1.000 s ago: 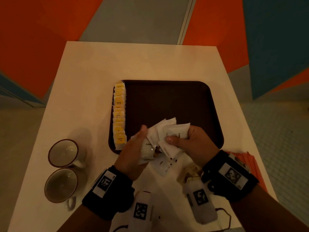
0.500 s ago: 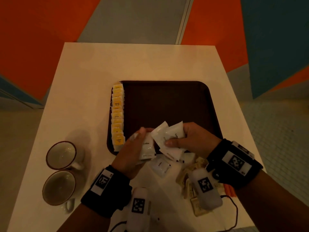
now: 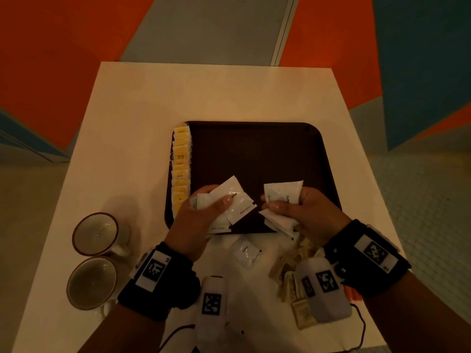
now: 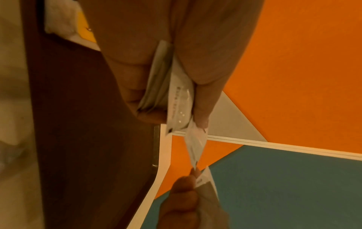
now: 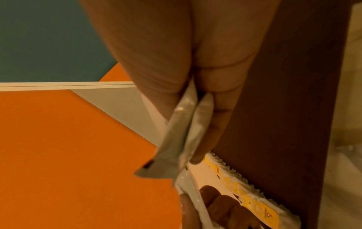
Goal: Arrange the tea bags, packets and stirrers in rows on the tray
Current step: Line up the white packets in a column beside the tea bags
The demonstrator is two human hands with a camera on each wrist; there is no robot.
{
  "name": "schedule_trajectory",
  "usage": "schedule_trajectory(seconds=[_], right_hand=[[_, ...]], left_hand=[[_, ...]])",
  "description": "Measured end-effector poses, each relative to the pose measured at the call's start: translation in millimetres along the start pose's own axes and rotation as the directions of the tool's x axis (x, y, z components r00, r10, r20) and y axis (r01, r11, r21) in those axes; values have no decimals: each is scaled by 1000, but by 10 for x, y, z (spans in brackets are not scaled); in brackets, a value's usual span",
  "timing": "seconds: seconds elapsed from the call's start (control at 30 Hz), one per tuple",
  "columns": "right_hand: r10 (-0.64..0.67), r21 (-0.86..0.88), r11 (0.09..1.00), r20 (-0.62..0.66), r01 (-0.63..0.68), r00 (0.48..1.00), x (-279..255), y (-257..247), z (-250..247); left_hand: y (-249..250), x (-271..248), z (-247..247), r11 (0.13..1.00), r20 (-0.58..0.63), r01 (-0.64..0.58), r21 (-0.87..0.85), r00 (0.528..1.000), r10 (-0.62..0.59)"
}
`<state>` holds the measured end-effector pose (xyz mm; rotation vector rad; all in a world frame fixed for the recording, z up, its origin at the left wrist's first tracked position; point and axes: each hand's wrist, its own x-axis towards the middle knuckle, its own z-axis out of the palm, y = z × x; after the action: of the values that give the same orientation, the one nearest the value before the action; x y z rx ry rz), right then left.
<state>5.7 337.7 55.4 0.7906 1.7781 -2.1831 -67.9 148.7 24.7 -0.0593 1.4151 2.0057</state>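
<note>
Two fans of white paper packets point(image 3: 230, 202), one pinched in each hand, sorting above the dark brown plastic tray point(image 3: 254, 154).
My left hand point(image 3: 196, 222) and right hand point(image 3: 309, 215) clamp them for dealing, probably beside the yellow tea bags point(image 3: 181, 169) rowed along the tray's left edge.

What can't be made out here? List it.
- Packet counts: left hand and right hand grip fanned, overlapping white packets; fingers hide some.
- Packet print: head view, too small.
- Brown packets and orange stirrers: right wrist covers them.

Orange stirrers point(image 3: 353, 294) behind right wrist
</note>
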Motion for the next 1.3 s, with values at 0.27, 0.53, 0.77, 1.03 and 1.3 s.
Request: schedule_trajectory(seconds=[0.27,0.53,0.77,1.03,1.3], right_hand=[[-30,-113,993,104,42,994,5,25,264],[-52,21,998,69,51,996,21,26,275],[-23,84,996,9,22,1000,-27,116,320],[37,-243,968,405,68,914,-121,215,496],[-18,-232,967,335,101,942,10,235,618]], left_hand=[[-51,-2,124,1000,-22,19,-11,1000,-20],[-25,-39,80,974,51,103,-203,994,-95],[-5,-41,90,968,43,27,-251,999,-17],[-4,33,35,961,-17,12,-276,1000,-17],[88,9,62,978,80,32,-205,997,-16]])
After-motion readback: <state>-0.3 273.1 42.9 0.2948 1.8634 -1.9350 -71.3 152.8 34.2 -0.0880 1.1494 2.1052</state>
